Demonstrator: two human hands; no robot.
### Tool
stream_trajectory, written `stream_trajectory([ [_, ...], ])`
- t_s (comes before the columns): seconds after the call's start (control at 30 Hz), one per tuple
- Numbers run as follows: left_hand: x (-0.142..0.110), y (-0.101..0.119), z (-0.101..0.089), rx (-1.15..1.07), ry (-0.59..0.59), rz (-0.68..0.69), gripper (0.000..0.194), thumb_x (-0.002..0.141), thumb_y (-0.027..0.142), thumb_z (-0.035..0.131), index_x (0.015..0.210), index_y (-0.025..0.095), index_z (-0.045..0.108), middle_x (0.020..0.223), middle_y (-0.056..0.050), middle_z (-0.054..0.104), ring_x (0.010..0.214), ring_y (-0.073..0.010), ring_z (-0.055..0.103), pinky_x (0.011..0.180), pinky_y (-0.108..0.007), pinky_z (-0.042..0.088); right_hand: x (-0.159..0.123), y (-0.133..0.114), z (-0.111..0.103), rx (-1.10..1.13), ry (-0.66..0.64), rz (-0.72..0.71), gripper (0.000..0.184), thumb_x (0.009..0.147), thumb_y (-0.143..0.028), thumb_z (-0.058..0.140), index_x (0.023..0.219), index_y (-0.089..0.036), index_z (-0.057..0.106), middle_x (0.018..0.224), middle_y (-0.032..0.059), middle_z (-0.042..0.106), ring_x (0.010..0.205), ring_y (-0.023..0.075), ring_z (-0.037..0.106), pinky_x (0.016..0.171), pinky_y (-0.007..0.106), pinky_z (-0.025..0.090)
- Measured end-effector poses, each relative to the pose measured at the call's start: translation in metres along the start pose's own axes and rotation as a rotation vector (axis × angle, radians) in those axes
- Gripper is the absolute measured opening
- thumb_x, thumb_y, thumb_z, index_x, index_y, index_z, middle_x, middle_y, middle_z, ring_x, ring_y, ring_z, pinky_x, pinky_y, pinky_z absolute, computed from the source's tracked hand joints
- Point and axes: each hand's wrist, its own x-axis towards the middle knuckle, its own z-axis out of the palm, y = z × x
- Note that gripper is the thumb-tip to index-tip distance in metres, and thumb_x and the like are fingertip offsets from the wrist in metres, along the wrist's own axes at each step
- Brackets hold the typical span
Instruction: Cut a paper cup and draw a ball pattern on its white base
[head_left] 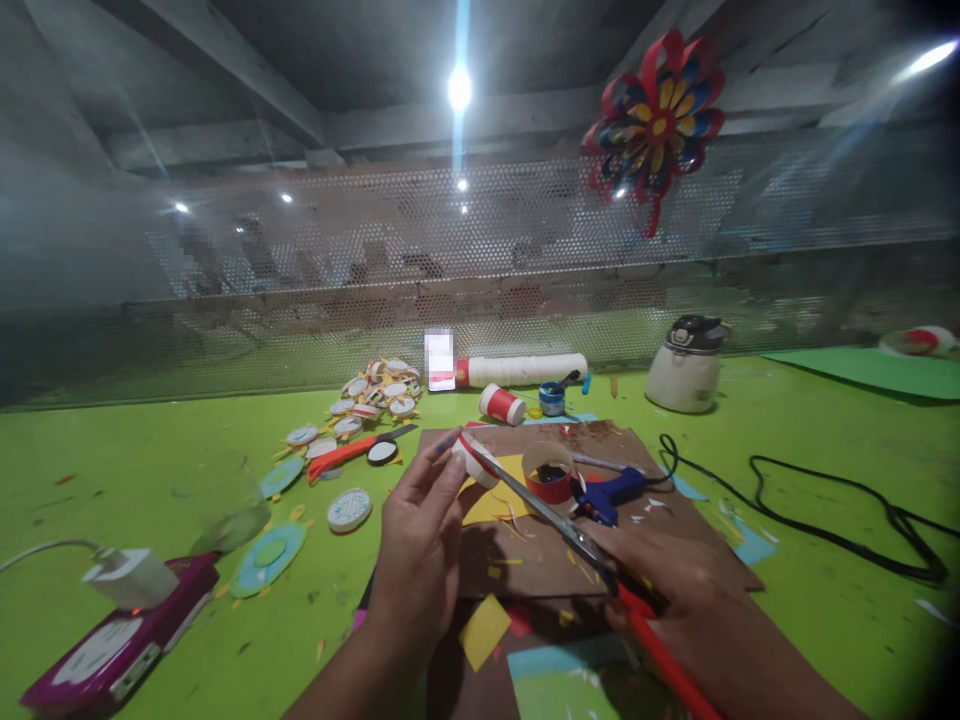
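Note:
My left hand (424,540) pinches a short white-and-red paper cup piece (477,462) between thumb and fingers. A pair of scissors (559,530) with red handles is gripped in my right hand (667,580). Its blades reach toward the cup piece, and the tips touch or overlap its edge. Whether they have cut into it I cannot make out. Below and behind lies yellow paper (517,470) on a brown board (487,560). A red paper ring (546,488) and a blue glue gun (611,495) rest just beyond my right hand.
At the left are a heap of round paper pieces (394,390), an orange cutter knife (345,455) and a purple power strip (120,635) with a white plug. Further back stand stacked paper cups (525,370) and a white kettle-like jug (684,370). A black cord (817,545) winds at right.

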Motion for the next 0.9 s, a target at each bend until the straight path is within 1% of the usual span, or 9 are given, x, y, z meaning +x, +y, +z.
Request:
stream_trajectory([
  [0.13, 0.0014, 0.0021, -0.0009, 0.021, 0.037, -0.018, 0.040, 0.066, 0.028, 0.089, 0.103, 0.020, 0.076, 0.095, -0.005, 0.077, 0.091, -0.0188, 0.074, 0.083, -0.026, 0.057, -0.0009, 0.0014, 0.0015, -0.001, 0.006, -0.009, 0.040, 0.083, -0.015, 0.059, 0.121, -0.019, 0.072, 0.108, 0.0102, 0.077, 0.095, 0.0269, 0.074, 0.082, 0.041, 0.061],
  [0.27, 0.0012, 0.0021, -0.0009, 0.021, 0.024, -0.013, 0.047, 0.064, 0.028, 0.090, 0.108, 0.020, 0.073, 0.101, -0.006, 0.076, 0.092, -0.0199, 0.073, 0.084, -0.029, 0.057, -0.0001, 0.0003, -0.0011, -0.023, 0.035, -0.030, 0.039, 0.081, -0.016, 0.060, 0.118, -0.018, 0.073, 0.104, 0.0113, 0.078, 0.094, 0.0282, 0.074, 0.081, 0.042, 0.062],
  [0.4, 0.0029, -0.0018, -0.0039, 0.049, -0.017, 0.024, 0.041, 0.069, 0.030, 0.087, 0.106, 0.018, 0.072, 0.112, -0.008, 0.073, 0.098, -0.0203, 0.071, 0.088, -0.030, 0.058, 0.0009, -0.0003, -0.0030, -0.033, 0.054, -0.045, 0.041, 0.078, -0.013, 0.060, 0.117, -0.017, 0.074, 0.099, 0.0108, 0.078, 0.090, 0.0275, 0.075, 0.080, 0.042, 0.063],
  [0.5, 0.0043, -0.0046, -0.0066, 0.066, -0.044, 0.039, 0.034, 0.072, 0.029, 0.085, 0.102, 0.019, 0.073, 0.110, -0.006, 0.073, 0.097, -0.0179, 0.070, 0.085, -0.028, 0.058, 0.0009, 0.0007, -0.0026, -0.047, 0.063, -0.055, 0.044, 0.076, -0.011, 0.058, 0.117, -0.016, 0.074, 0.096, 0.0107, 0.078, 0.086, 0.0272, 0.075, 0.077, 0.042, 0.063],
  [0.6, 0.0043, -0.0052, -0.0072, 0.074, -0.051, 0.033, 0.032, 0.073, 0.028, 0.085, 0.101, 0.019, 0.074, 0.108, -0.005, 0.074, 0.096, -0.0164, 0.070, 0.082, -0.024, 0.058, 0.0006, 0.0017, -0.0017, -0.080, 0.073, -0.055, 0.045, 0.074, -0.011, 0.057, 0.116, -0.016, 0.075, 0.094, 0.0114, 0.078, 0.084, 0.0283, 0.075, 0.075, 0.044, 0.063],
  [0.77, 0.0035, -0.0041, -0.0059, 0.071, -0.043, 0.037, 0.033, 0.071, 0.027, 0.086, 0.101, 0.019, 0.074, 0.109, -0.005, 0.074, 0.096, -0.0181, 0.071, 0.083, -0.026, 0.059, 0.0011, 0.0014, -0.0019, -0.082, 0.065, -0.046, 0.046, 0.076, -0.012, 0.058, 0.118, -0.016, 0.074, 0.097, 0.0122, 0.079, 0.084, 0.0289, 0.076, 0.074, 0.044, 0.063],
  [0.9, 0.0031, -0.0046, -0.0063, 0.076, -0.061, 0.063, 0.030, 0.074, 0.027, 0.084, 0.102, 0.019, 0.074, 0.109, -0.005, 0.075, 0.100, -0.0185, 0.071, 0.086, -0.025, 0.059, 0.0017, 0.0014, -0.0034, -0.055, 0.052, -0.037, 0.044, 0.076, -0.013, 0.059, 0.117, -0.016, 0.074, 0.098, 0.0114, 0.079, 0.086, 0.0284, 0.076, 0.078, 0.043, 0.063],
])
